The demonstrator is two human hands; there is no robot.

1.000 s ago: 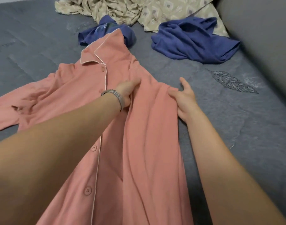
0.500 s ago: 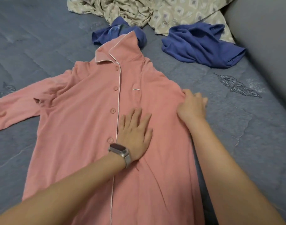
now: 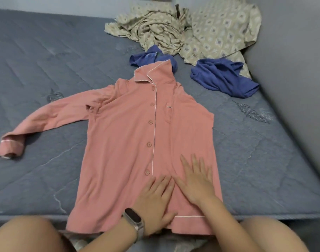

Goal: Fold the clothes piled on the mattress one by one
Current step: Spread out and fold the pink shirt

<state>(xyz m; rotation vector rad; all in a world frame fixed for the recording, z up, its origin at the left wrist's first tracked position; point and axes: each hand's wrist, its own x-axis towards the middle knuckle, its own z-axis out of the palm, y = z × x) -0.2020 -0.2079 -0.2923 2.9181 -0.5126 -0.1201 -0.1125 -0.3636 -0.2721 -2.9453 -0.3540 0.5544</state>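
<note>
Grey quilted mattress (image 3: 46, 70) supports all items. Pink pajama shirt (image 3: 122, 142) lies flat at centre, buttoned side up, collar toward 12 o'clock, one sleeve extended toward 9 o'clock. Beige patterned garments (image 3: 210, 30) lie heaped at 12 to 1 o'clock; blue garment (image 3: 224, 77) lies just below them. Left hand (image 3: 155, 202) and right hand (image 3: 195, 180) press flat, fingers extended, on the shirt hem at 6 o'clock, gripping nothing. Dark wristband (image 3: 134, 220) sits on the left wrist.

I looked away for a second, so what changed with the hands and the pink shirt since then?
Both hands let go of the shirt fabric and slid down toward the hem; the left hand and right hand now press flat there. The shirt lies smoother. The blue and patterned clothes stayed put.
</note>
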